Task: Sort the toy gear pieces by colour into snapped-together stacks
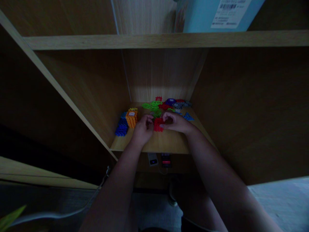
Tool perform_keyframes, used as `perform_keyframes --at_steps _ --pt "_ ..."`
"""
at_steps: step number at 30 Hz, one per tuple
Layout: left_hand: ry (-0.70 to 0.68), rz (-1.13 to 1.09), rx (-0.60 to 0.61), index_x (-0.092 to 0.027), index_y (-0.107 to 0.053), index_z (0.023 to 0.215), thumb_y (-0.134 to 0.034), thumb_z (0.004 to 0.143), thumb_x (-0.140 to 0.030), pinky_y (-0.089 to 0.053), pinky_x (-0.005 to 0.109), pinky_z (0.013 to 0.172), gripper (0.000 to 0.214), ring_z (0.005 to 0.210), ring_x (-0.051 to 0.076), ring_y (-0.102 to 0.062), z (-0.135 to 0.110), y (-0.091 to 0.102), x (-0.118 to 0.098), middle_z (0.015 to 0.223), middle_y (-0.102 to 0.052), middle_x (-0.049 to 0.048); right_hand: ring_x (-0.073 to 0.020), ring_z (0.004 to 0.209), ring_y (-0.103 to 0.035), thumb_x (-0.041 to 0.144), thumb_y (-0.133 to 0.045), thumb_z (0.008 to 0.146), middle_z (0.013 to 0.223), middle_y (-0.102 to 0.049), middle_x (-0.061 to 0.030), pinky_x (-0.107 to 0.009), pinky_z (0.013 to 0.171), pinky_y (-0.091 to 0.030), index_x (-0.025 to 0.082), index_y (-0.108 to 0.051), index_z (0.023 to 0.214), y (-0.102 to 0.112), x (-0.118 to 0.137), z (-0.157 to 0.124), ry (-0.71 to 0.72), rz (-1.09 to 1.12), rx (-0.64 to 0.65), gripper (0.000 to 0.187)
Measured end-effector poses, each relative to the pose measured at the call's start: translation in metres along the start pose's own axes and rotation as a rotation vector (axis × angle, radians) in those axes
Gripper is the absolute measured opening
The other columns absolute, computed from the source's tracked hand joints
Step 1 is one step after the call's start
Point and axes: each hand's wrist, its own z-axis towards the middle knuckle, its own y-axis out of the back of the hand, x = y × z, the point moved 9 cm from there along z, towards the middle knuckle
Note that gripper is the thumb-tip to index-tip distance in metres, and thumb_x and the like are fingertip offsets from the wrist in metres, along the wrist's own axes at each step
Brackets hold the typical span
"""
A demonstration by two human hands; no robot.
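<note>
A stack of red plastic interlocking pieces [158, 125] stands on the wooden shelf [166, 143] between my hands. My right hand [175, 121] has its thumb and curled fingers at the stack's right side, closed on it. Just left of the red stack, my left hand [144, 128] is closed with its fingers bent inward; whatever lies in them is hidden. Beside the left hand is an orange stack [131, 119] of the same sort of pieces. Loose green pieces [155, 105] lie behind the hands.
Blue pieces [122, 127] sit at the far left of the shelf. Purple [170, 102], grey [182, 104] and blue triangular pieces [188, 116] lie at the back right. Overhead is a shelf board [154, 41] bearing a light-blue box [200, 17]. Small devices [166, 160] sit below.
</note>
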Motion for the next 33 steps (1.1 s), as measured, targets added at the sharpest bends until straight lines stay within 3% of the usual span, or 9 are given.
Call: perform_keyframes --at_steps 33 --pt "0.019 0.001 0.005 -0.022 -0.064 0.113 -0.058 0.088 -0.006 -0.053 0.028 0.072 0.031 0.077 0.017 -0.069 0.0000 -0.0004 0.0017 0.090 -0.073 0.0000 -0.0220 0.088 -0.058 0.060 -0.086 0.083 0.095 -0.064 -0.0014 -0.035 0.079 -0.048 0.027 -0.062 0.091 -0.0018 0.0045 -0.0016 0.019 -0.037 0.039 0.042"
